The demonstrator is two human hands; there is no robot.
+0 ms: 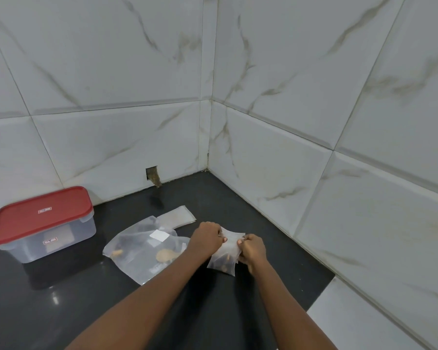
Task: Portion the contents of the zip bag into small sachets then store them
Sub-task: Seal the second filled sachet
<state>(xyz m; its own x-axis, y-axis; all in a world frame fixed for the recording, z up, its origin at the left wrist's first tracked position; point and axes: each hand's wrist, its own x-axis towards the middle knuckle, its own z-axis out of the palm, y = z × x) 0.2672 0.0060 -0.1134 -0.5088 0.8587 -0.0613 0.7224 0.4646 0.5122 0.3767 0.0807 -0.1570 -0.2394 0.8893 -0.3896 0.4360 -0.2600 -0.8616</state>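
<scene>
Black glossy countertop (61, 299) in a tiled corner, marble-look wall tiles (263, 160) on both sides. Nearest: both forearms are reaching forward from bottom of view, converging. Left hand (208, 238) is curled, fingertips pinching the top edge of a small sachet (225, 258); right hand (253, 251) is pinching the same top edge from the other side. Sachet is hanging between them just above the counter, dark and tan bits sitting in its bottom.

Risk, as a judgement: mouth looks unsealed, so a tilt or a slipped pinch spills the contents; thin film could also tear.

Zip bag (147, 251) is lying flat just left of the hands, some contents left inside. Empty sachets (180, 217) are sitting behind it. Red-lidded container (43, 223) is standing closed, far left by the wall.
</scene>
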